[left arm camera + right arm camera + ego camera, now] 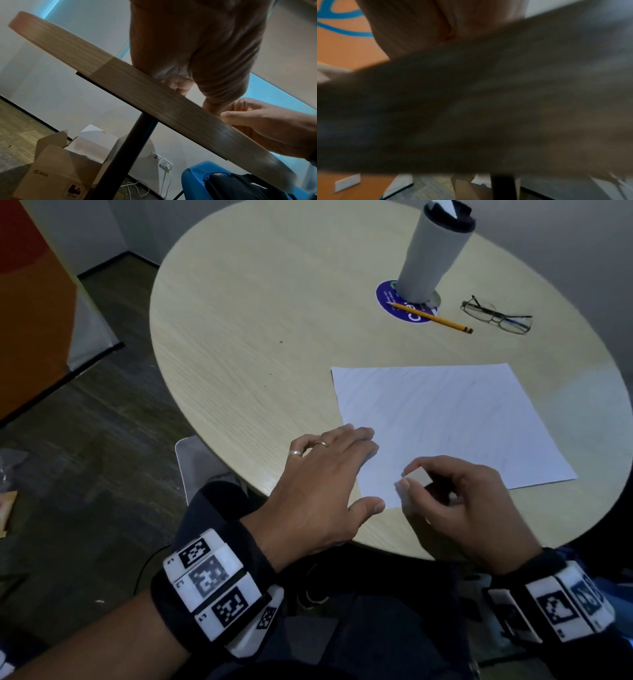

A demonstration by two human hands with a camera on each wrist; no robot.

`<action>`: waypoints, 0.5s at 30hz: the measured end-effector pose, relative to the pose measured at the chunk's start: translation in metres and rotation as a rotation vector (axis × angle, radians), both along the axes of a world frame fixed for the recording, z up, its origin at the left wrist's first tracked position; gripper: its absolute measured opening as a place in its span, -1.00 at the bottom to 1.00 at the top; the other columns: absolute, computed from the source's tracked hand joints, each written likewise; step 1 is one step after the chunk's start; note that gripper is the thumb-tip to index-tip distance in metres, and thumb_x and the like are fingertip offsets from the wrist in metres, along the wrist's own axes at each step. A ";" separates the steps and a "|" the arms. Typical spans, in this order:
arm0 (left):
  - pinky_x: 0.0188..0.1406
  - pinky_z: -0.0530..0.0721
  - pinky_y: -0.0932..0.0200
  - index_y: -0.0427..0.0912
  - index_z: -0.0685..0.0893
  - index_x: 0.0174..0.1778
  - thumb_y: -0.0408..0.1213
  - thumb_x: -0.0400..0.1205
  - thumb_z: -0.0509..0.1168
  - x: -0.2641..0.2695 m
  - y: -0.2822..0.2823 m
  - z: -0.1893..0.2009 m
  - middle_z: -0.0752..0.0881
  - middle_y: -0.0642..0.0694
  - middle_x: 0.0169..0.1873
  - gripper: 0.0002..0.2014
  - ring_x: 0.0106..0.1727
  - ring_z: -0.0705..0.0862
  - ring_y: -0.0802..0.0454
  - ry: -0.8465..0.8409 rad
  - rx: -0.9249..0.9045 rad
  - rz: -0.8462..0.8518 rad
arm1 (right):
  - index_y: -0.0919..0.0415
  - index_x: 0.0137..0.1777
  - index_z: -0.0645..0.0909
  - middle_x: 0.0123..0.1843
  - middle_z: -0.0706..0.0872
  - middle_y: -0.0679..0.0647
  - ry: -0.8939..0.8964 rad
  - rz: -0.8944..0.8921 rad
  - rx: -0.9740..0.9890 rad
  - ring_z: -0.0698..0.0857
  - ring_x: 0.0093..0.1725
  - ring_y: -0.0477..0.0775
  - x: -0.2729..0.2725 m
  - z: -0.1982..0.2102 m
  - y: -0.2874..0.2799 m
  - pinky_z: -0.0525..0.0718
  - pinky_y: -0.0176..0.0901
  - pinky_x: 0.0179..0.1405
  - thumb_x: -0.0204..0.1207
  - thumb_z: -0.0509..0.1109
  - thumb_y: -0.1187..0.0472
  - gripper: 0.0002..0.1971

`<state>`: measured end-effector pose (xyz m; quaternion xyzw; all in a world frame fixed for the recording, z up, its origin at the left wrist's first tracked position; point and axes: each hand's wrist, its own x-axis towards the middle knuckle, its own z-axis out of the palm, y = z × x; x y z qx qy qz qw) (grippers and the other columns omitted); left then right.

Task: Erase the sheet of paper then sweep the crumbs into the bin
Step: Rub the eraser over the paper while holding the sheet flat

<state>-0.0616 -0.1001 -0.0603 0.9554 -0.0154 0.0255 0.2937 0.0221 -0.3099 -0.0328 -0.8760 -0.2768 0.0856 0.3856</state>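
A white sheet of paper (445, 419) with faint pencil strokes lies on the round wooden table (260, 313). My left hand (329, 474) lies flat with straight fingers on the sheet's near left corner, thumb spread toward the table's edge. My right hand (455, 501) pinches a small grey-white eraser (418, 476) between thumb and forefinger, just over the sheet's near edge. A grey cylindrical bin (435, 251) with a dark rim stands at the back of the table. In the left wrist view the palm of my left hand (197, 47) sits above the table's rim (137, 83). The right wrist view is blurred.
A yellow pencil (431, 317) lies across a blue round sticker (404, 302) by the bin, with folded glasses (496, 314) to its right. A few dark specks (281, 341) dot the tabletop at left. Cardboard boxes (56, 169) and a blue chair (193, 180) stand under the table.
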 end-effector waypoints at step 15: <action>0.62 -0.04 0.08 0.13 0.37 0.68 0.29 0.66 0.36 0.003 0.001 0.001 0.20 0.31 0.76 -0.30 0.78 0.02 0.31 0.026 0.010 -0.006 | 0.07 -0.14 0.78 -0.34 0.71 -0.05 -0.116 0.021 -0.011 0.68 -0.31 0.04 -0.010 -0.006 0.023 0.62 -0.19 -0.27 0.56 0.62 0.29 -0.88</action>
